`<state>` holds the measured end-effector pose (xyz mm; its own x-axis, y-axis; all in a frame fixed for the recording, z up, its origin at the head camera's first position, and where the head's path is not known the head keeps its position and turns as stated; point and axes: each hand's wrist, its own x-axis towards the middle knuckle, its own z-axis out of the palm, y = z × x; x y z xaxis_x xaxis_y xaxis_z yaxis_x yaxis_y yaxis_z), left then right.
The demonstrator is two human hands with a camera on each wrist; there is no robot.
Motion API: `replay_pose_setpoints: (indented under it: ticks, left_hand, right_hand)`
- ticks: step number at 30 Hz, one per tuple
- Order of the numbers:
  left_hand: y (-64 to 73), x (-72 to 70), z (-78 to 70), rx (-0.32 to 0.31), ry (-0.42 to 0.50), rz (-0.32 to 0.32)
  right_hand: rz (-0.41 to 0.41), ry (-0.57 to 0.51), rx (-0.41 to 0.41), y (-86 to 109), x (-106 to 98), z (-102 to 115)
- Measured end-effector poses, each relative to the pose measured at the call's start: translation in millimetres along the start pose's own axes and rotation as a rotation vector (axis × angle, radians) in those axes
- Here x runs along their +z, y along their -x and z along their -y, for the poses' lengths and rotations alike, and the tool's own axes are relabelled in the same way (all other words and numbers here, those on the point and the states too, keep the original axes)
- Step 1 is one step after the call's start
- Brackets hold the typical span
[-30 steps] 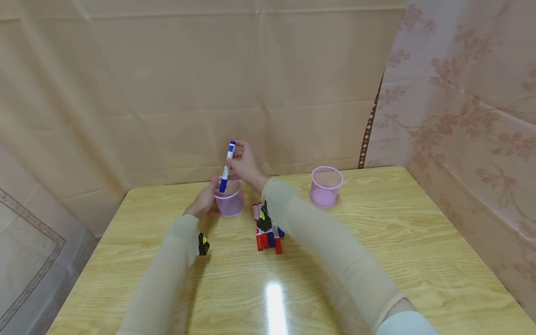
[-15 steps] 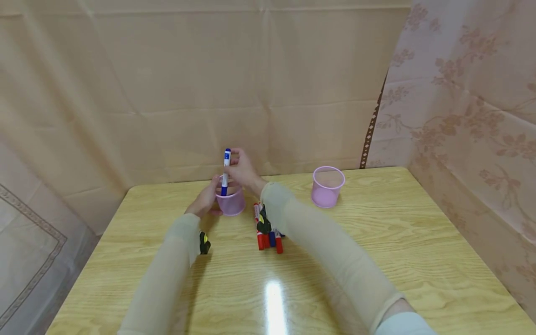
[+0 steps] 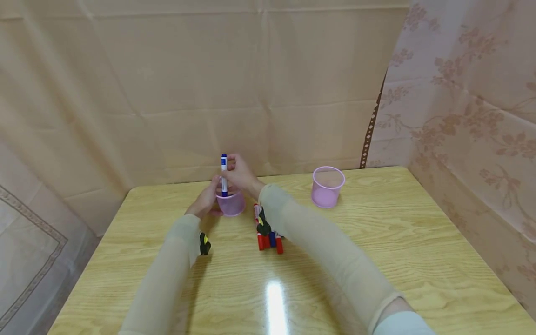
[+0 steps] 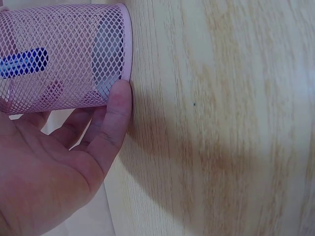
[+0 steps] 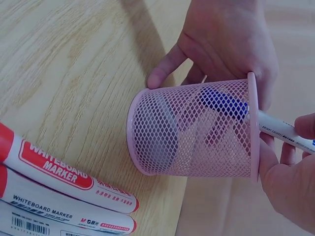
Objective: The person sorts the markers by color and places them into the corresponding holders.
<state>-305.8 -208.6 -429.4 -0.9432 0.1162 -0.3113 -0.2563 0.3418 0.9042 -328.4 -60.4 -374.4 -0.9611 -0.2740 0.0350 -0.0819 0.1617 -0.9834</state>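
My right hand pinches a blue-capped white whiteboard marker, held nearly upright over the left pink mesh pen cup. Through the mesh in the right wrist view, the blue cap shows inside the cup, above its base. My left hand holds that cup from its left side, with a fingertip low by the base in the left wrist view. The cup stands on the table. Several red and blue whiteboard markers lie beside it, partly hidden under my right forearm.
A second pink mesh pen cup stands upright farther right on the wooden table. Behind the table's back edge hangs a beige cloth. A flowered cloth hangs at the right.
My right hand has lowered the marker, its blue cap entering the left cup, and the marker has turned more upright. My left hand stays at the cup.
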Motion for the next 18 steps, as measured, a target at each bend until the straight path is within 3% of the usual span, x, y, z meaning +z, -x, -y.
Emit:
replay_pose_setpoints:
  ticks: [18]
  left_hand:
    - [1.8,0.3,-0.5,0.004,0.022,0.004]
  right_hand:
    - [0.102,0.053,-0.008,7.9,1.5,3.4]
